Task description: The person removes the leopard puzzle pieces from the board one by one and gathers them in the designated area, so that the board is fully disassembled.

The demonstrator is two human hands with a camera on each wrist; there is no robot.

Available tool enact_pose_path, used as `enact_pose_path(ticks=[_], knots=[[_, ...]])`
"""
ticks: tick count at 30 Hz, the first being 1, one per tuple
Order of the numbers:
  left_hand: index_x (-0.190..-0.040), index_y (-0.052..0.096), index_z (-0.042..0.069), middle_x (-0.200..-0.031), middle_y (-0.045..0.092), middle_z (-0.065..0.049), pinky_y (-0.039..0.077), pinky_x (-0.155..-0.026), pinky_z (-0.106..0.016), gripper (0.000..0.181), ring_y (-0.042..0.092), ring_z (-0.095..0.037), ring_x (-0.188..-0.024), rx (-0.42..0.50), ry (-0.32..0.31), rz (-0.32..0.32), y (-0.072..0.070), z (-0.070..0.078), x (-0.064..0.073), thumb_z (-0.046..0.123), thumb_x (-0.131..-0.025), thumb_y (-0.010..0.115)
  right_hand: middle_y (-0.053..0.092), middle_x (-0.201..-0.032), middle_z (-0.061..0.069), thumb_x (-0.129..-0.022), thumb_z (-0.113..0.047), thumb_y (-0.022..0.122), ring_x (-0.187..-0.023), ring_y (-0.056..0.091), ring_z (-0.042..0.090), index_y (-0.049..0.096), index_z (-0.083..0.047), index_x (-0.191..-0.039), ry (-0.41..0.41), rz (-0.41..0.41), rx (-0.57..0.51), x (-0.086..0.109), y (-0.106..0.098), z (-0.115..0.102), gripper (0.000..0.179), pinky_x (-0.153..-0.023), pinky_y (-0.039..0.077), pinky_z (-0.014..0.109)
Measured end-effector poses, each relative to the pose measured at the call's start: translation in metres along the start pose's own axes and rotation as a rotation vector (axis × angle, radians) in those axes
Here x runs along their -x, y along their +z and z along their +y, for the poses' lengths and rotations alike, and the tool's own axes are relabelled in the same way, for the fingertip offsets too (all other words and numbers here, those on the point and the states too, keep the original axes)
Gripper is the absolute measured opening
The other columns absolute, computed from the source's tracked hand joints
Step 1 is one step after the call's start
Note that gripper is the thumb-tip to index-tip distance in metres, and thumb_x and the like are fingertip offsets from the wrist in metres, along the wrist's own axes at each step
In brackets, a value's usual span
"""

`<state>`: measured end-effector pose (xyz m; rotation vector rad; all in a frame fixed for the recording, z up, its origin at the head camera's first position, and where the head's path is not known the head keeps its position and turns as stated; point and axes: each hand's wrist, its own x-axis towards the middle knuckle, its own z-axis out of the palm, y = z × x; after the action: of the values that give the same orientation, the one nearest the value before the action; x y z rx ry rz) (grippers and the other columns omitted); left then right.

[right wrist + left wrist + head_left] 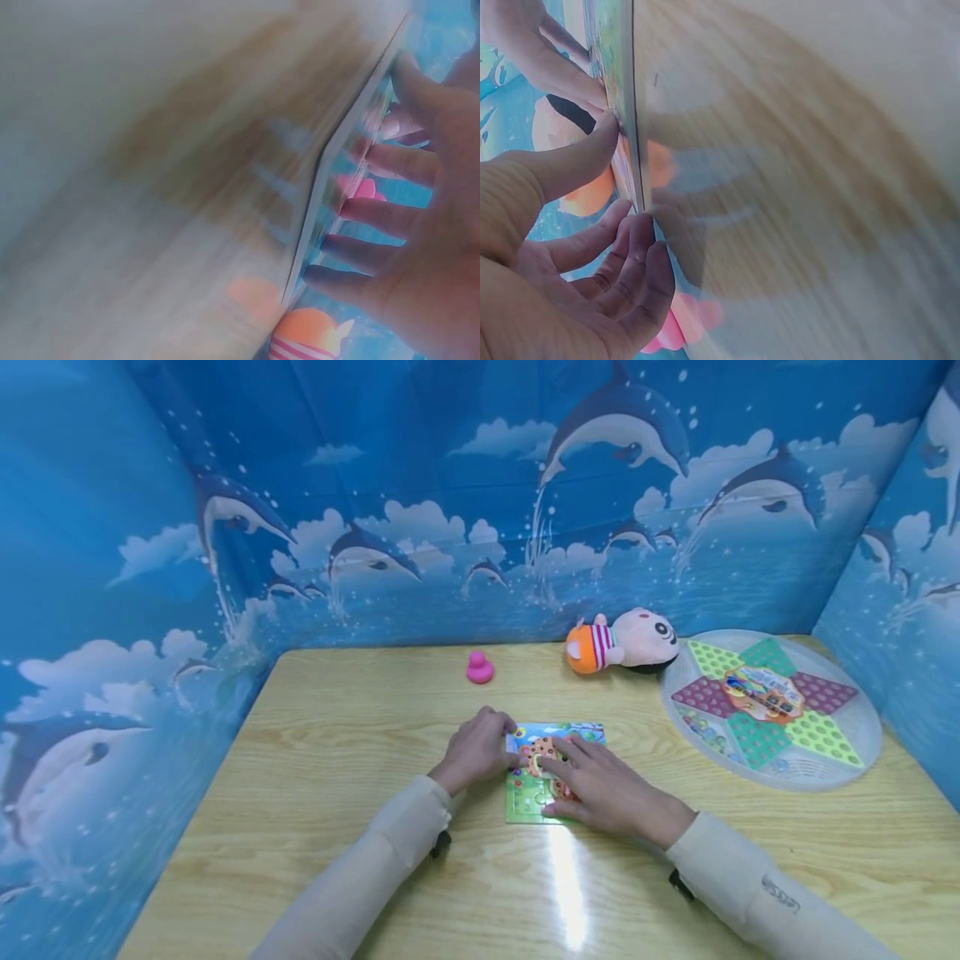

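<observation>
A flat, colourful jigsaw puzzle board (pixel 525 810) with a spotted cartoon animal lies on the table. Along its left edge is my left hand (pixel 477 750); the thumb touches the picture and the other fingertips rest by the upper left corner. My right hand (pixel 611 789) spreads over the right half, fingertips on the picture, hiding part of it. In the left wrist view, the left thumb (pixel 592 154) lies on the board's face, with the loosely bent fingers at its edge. The right wrist view has the right fingers (pixel 382 217) stretched apart against the board's face (pixel 330 195).
Behind the board stands a small pink rubber duck-like toy (pixel 480 668). A plush doll (pixel 637 642) in orange and stripes lies at the back. To the right is a round Chinese checkers board (pixel 772 702). Dolphin-printed blue cloth (pixel 420 510) surrounds the wooden table (pixel 330 727).
</observation>
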<state>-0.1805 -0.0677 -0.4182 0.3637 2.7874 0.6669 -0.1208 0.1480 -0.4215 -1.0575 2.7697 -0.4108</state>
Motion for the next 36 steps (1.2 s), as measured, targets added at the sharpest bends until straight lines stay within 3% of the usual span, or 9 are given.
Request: enact_pose_path(ticks=[10, 24, 36], knots=[[-0.123, 0.068, 0.007, -0.115, 0.062, -0.006, 0.054, -0.09, -0.037, 0.054, 0.061, -0.02, -0.1, 0.025, -0.034, 0.004, -0.0001, 0.0008, -0.0011, 0.029, -0.078, 0.089, 0.034, -0.157, 0.028, -0.097, -0.051, 0.062, -0.143, 0.03, 0.051, 0.049, -0.005, -0.148, -0.002, -0.01, 0.012, -0.0008, 0.0008, 0.0002, 0.069, -0.115, 0.025, 0.064], [-0.121, 0.069, 0.008, -0.116, 0.069, -0.005, 0.053, -0.093, -0.039, 0.055, 0.065, -0.022, -0.105, 0.053, -0.028, 0.059, 0.0018, 0.0006, -0.0001, 0.031, -0.076, 0.09, 0.035, -0.156, 0.029, -0.097, -0.05, 0.063, -0.143, 0.031, 0.051, 0.05, -0.005, -0.147, -0.004, -0.006, 0.005, -0.0022, 0.0002, 0.0, 0.068, -0.115, 0.026, 0.064], [-0.109, 0.072, 0.006, -0.105, 0.073, -0.007, 0.057, -0.087, -0.036, 0.03, 0.069, -0.021, -0.096, 0.259, -0.032, 0.131, 0.0018, 0.0018, -0.0006, 0.02, -0.084, 0.083, 0.033, -0.157, 0.029, -0.097, -0.049, 0.062, -0.144, 0.028, 0.051, 0.049, -0.006, -0.149, 0.012, -0.024, -0.026, -0.0007, 0.0001, -0.0001, 0.068, -0.116, 0.023, 0.065]])
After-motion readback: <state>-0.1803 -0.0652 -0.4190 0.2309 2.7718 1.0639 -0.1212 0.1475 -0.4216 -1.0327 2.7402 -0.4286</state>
